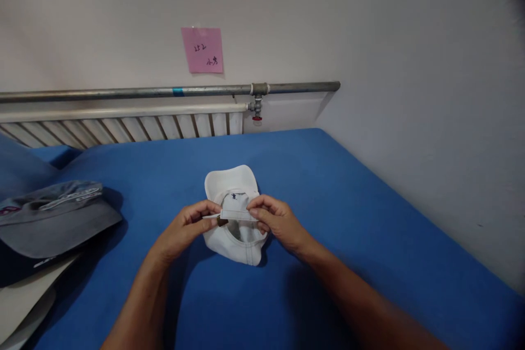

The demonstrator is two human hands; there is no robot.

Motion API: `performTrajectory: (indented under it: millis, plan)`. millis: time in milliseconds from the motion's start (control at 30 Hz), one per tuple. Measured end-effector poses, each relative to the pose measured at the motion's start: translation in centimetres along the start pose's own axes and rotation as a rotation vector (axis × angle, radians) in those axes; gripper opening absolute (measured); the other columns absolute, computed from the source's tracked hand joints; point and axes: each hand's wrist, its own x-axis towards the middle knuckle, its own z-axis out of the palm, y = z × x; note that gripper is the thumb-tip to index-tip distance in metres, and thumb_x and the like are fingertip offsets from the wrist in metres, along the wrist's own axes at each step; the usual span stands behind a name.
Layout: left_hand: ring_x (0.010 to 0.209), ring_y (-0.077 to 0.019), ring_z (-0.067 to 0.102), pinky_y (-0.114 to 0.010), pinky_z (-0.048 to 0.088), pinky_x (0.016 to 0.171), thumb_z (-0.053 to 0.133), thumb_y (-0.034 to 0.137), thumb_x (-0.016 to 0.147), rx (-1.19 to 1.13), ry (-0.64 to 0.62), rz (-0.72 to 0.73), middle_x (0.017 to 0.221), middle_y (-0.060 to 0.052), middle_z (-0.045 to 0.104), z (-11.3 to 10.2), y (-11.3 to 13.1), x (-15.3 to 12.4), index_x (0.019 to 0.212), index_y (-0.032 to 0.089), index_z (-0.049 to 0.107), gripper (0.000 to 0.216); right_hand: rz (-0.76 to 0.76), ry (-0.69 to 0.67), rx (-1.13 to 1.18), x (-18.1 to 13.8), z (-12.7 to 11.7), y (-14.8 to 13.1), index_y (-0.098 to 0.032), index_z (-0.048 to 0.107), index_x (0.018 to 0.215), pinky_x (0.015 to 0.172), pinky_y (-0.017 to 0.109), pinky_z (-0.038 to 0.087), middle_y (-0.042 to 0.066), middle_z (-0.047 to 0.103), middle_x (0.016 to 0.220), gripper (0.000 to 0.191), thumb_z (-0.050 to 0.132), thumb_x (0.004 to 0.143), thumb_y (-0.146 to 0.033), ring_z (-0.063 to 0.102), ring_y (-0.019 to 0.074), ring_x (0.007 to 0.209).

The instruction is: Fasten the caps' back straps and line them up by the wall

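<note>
A white cap (235, 202) lies on the blue-covered surface (328, 191), its brim pointing away toward the wall, and both hands are on its strap (239, 215). The left hand (182, 229) pinches the end by a small dark buckle (222, 221), thumb and forefinger covering part of it, so how the strap is fastened cannot be told. The right hand (283, 223) grips the other end between thumb and fingers; some of its fingertips are tucked out of sight. Small dark embroidery on the cap is too tiny to read, and the inside is shadowed. At the left, a pile of caps is cut off by the picture's edge: a grey cap (61, 229) on top, with darker and pale ones beneath mostly covered, their lettering hard to make out. The surface hides the foot of the radiator (164, 127). Above the metal pipe (123, 94), a pink note (203, 54) bears handwriting, "252" legible. Dark blur swallows the upper right corner.
</note>
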Motion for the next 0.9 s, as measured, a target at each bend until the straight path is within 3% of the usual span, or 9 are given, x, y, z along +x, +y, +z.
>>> performTrajectory:
  millis: [200, 367, 567, 700, 767, 900]
  plan:
    - [0.073, -0.0159, 0.058, -0.027, 0.043, 0.067, 0.064, 0.029, 0.077, -0.045, -0.031, -0.035, 0.083, -0.003, 0.067, -0.7, -0.6, 0.2, 0.091, 0.02, 0.069, 0.018, -0.005, -0.006, -0.007, 0.2, 0.3, 0.7, -0.019, 0.062, 0.079, 0.047, 0.021, 0.03, -0.006, 0.047, 0.06, 0.011, 0.064, 0.077, -0.03, 0.037, 0.0056, 0.048]
    - [0.071, -0.0175, 0.057, -0.028, 0.043, 0.065, 0.059, 0.039, 0.08, 0.075, -0.042, -0.045, 0.076, -0.005, 0.065, -0.1, -0.1, 0.4, 0.082, 0.016, 0.068, 0.024, -0.022, 0.014, -0.034, 0.2, 0.3, 0.8, -0.02, 0.062, 0.079, 0.048, 0.021, 0.03, -0.006, 0.047, 0.06, 0.01, 0.062, 0.078, -0.03, 0.038, 0.0064, 0.049]
    - [0.061, -0.0113, 0.049, -0.023, 0.037, 0.059, 0.06, 0.04, 0.082, 0.139, -0.015, -0.073, 0.065, 0.002, 0.057, 1.1, 0.3, 0.5, 0.07, 0.017, 0.063, 0.025, -0.223, 0.03, -0.411, -0.3, 0.7, 0.0, -0.021, 0.063, 0.08, 0.063, 0.026, 0.04, -0.001, 0.061, 0.074, 0.009, 0.055, 0.082, -0.023, 0.054, 0.0128, 0.067]
    - [0.061, -0.0113, 0.047, -0.023, 0.036, 0.058, 0.059, 0.039, 0.082, 0.213, -0.058, -0.063, 0.063, 0.002, 0.053, 1.5, 0.4, 0.5, 0.066, 0.016, 0.06, 0.028, -0.457, 0.051, -0.719, -1.1, 1.5, -1.1, -0.021, 0.066, 0.099, 0.086, 0.039, 0.038, 0.007, 0.069, 0.099, 0.018, 0.059, 0.082, -0.026, 0.059, 0.0226, 0.093]
    - [0.061, -0.0112, 0.046, -0.023, 0.036, 0.058, 0.058, 0.038, 0.082, 0.233, -0.081, -0.059, 0.062, 0.002, 0.052, 1.7, 0.6, 0.5, 0.066, 0.016, 0.059, 0.028, -0.424, 0.013, -0.707, -1.4, 2.0, -1.4, -0.023, 0.066, 0.101, 0.086, 0.039, 0.039, 0.006, 0.07, 0.099, 0.021, 0.06, 0.081, -0.025, 0.06, 0.0227, 0.093]
    - [0.065, -0.0127, 0.05, -0.025, 0.039, 0.063, 0.057, 0.036, 0.083, 0.204, -0.126, -0.054, 0.066, 0.001, 0.056, 1.6, 0.6, 0.5, 0.071, 0.017, 0.061, 0.023, -0.107, -0.066, -0.317, -1.3, 2.2, -1.3, -0.02, 0.064, 0.079, 0.059, 0.026, 0.041, -0.001, 0.062, 0.071, 0.007, 0.057, 0.08, -0.021, 0.054, 0.0113, 0.06]
